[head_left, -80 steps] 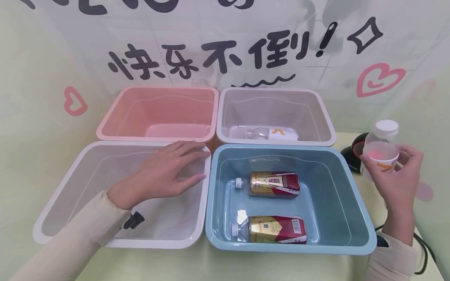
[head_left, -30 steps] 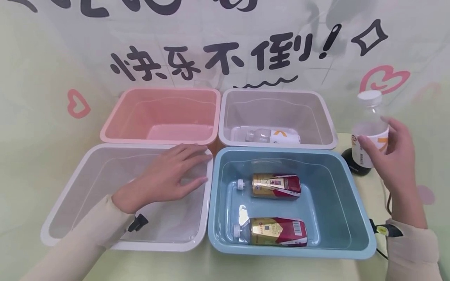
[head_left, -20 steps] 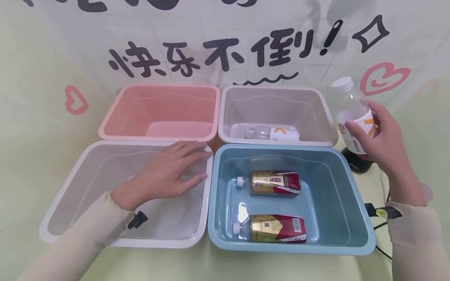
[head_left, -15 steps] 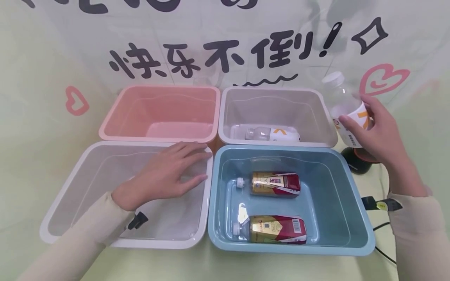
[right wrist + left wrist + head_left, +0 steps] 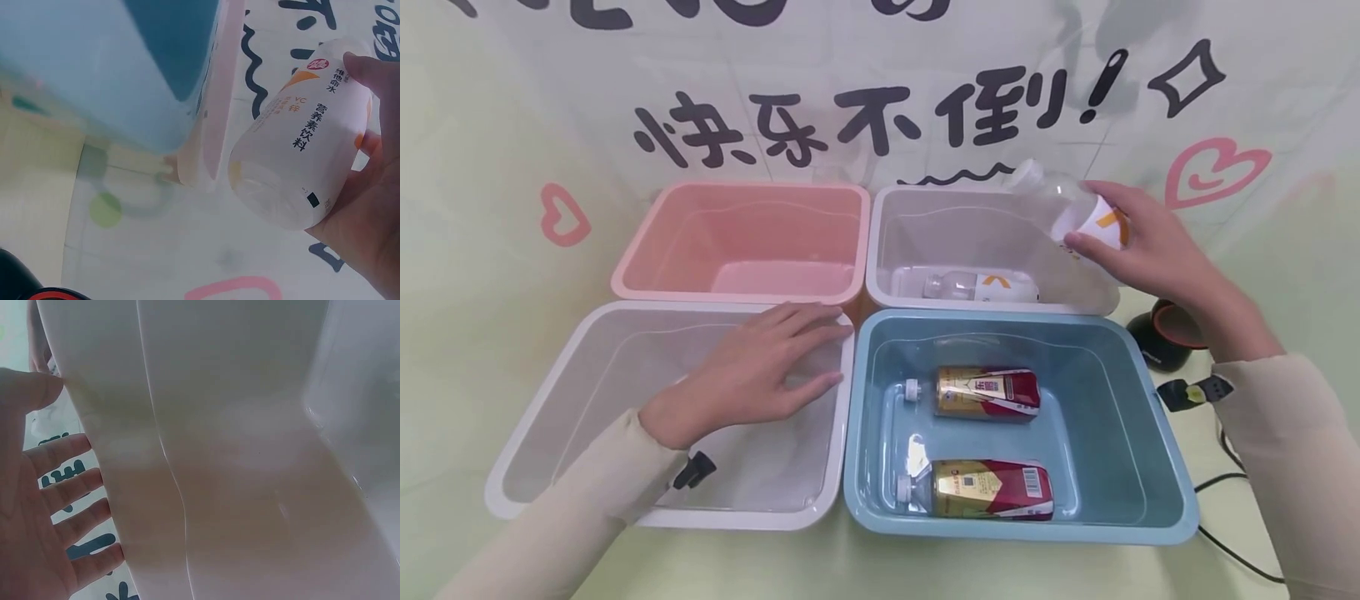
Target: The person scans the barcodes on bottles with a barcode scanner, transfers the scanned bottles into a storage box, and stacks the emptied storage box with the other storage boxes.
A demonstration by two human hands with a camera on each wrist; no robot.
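My right hand (image 5: 1138, 237) grips a clear plastic bottle (image 5: 1056, 204) with a white cap and a white label with an orange mark. The bottle is tilted, cap to the left, over the right part of the grey-mauve bin (image 5: 1105, 283) at the back right. In the right wrist view the label of this drink bottle (image 5: 300, 131) faces the camera, with fingers and thumb around it. My left hand (image 5: 756, 367) rests with spread fingers on the rim of the white bin (image 5: 587, 321) at the front left; in the left wrist view its fingertips (image 5: 115, 553) touch the rim.
A similar bottle (image 5: 958, 286) lies inside the back right bin. The blue bin (image 5: 1105, 392) in front holds two bottles with gold-and-red labels (image 5: 988, 393). A pink bin (image 5: 748, 229) stands at the back left. A black device (image 5: 1165, 333) and a cable (image 5: 1232, 550) lie at the right.
My right hand has carried the bottle left from beside the bins to over the back right bin, tipping it from upright to slanted. The left hand has stayed on the white bin's rim.
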